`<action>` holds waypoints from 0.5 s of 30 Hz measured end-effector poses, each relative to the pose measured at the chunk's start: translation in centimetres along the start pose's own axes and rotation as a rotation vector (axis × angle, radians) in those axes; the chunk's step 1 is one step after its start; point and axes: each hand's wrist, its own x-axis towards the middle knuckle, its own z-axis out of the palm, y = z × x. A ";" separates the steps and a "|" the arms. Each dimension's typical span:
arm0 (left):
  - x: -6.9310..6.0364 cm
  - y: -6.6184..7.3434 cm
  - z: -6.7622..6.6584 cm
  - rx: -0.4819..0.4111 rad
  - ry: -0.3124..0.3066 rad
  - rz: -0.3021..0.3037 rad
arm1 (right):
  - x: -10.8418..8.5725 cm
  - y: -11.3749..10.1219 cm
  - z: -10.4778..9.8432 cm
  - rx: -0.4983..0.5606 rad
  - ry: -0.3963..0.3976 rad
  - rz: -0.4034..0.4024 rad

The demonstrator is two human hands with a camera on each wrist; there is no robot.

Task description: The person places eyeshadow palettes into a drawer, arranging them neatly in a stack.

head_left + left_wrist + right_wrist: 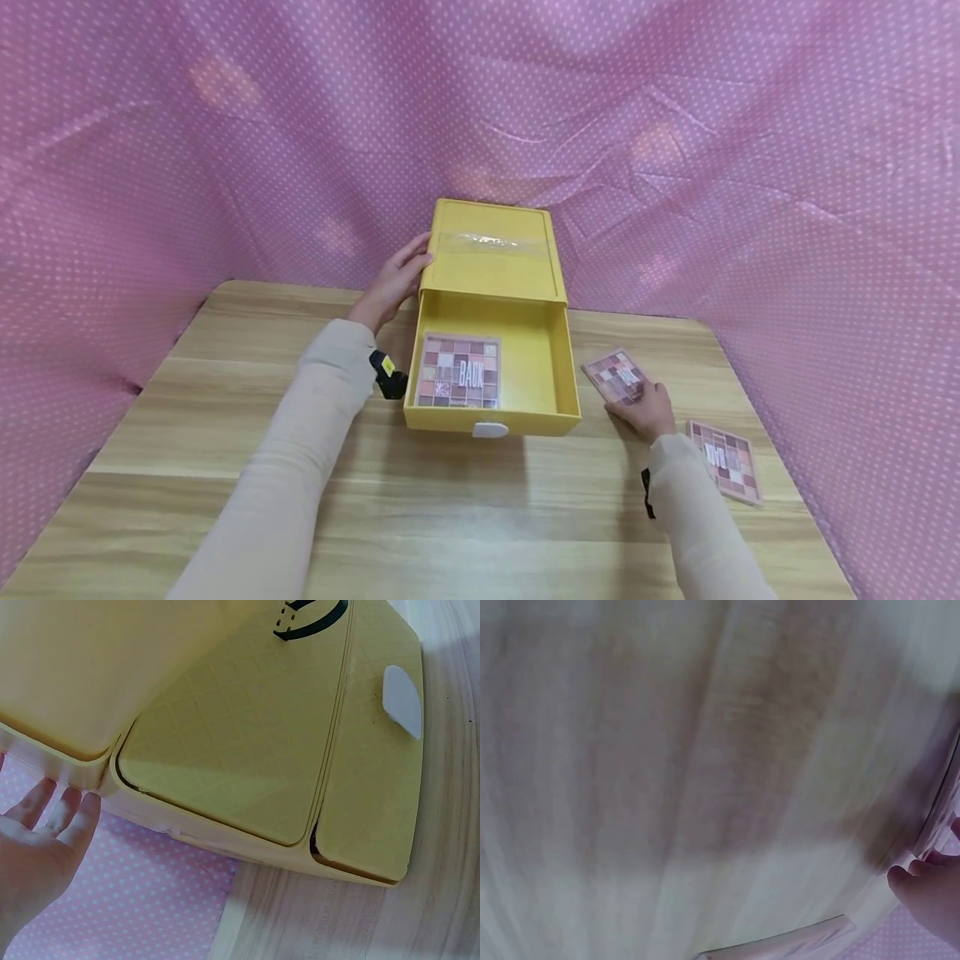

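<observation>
A yellow drawer box (pixel 491 258) stands at the back of the table, its drawer (pixel 536 358) pulled out toward me. My left hand (pixel 397 279) rests against the box's left side with fingers extended; the left wrist view shows those fingertips (pixel 88 806) at its edge. Inside the drawer, on the left, lies an eyeshadow palette (pixel 459 371) marked "BACK". To the right of the drawer, my right hand (pixel 647 411) grips the near edge of a second palette (pixel 615 375), fingers and thumb on either side of its corner.
A third eyeshadow palette (pixel 726 462) lies on the wooden table (pixel 480 517) near the right edge, beside my right forearm. The drawer's white pull tab (pixel 491 430) juts out at the front. Pink dotted cloth (pixel 337 167) hangs behind and around the table.
</observation>
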 end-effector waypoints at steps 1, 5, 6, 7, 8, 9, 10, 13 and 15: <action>0.1 0.0 0.0 0.001 -0.001 0.001 | 0.0 0.1 0.0 0.011 0.004 0.003; 0.2 0.1 0.1 0.007 0.000 -0.001 | -0.1 0.1 -0.1 0.025 0.016 0.000; 0.2 0.2 0.1 0.007 0.002 -0.003 | -0.1 0.1 -0.2 0.028 0.018 -0.004; 0.2 0.2 0.1 0.008 0.002 -0.006 | -0.2 0.0 -0.2 0.028 0.020 -0.009; 0.3 0.2 0.1 0.008 0.005 -0.009 | -0.3 -0.1 -0.3 0.029 0.021 -0.014; 0.3 0.2 0.1 0.007 0.007 -0.013 | -0.3 -0.2 -0.4 0.030 0.022 -0.018; 0.3 0.1 0.1 0.007 0.009 -0.016 | -0.4 -0.3 -0.5 0.030 0.024 -0.022; 0.4 0.1 0.0 0.002 0.015 -0.024 | -0.5 -0.8 -0.7 0.046 0.028 -0.022; 0.5 0.1 -0.1 -0.004 0.016 -0.025 | -0.5 -1.2 -0.8 0.055 0.031 -0.026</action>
